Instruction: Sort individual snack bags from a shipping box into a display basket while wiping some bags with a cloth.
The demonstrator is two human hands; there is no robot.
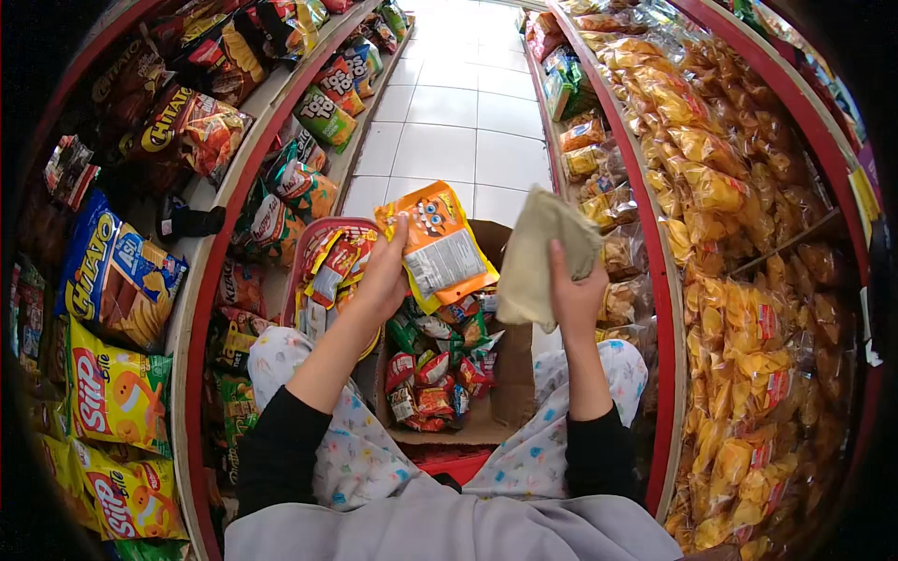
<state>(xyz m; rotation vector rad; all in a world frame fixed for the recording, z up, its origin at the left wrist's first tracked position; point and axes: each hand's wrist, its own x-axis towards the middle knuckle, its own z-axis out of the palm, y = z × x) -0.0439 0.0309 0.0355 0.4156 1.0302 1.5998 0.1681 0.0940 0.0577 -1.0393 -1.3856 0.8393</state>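
Observation:
My left hand (382,279) grips the left edge of an orange and yellow snack packet (443,245), its printed back facing up. In my right hand (579,291) is a folded, greenish-beige cloth (540,256), held just right of the packet and apart from it. Below both hands, between my knees, stands an open cardboard box (515,379) with many small snack packets (435,393) in it. A pink plastic basket (295,270) holding small red and yellow packets (337,270) is to the left, partly behind my left forearm.
Red-edged shelves (203,315) with large chip bags (123,270) rise at the left. At the right, shelves (663,336) hold many clear bags of yellow-orange snacks (736,365). A white tiled aisle (442,126) runs ahead between them. A red object (452,464) lies below the box.

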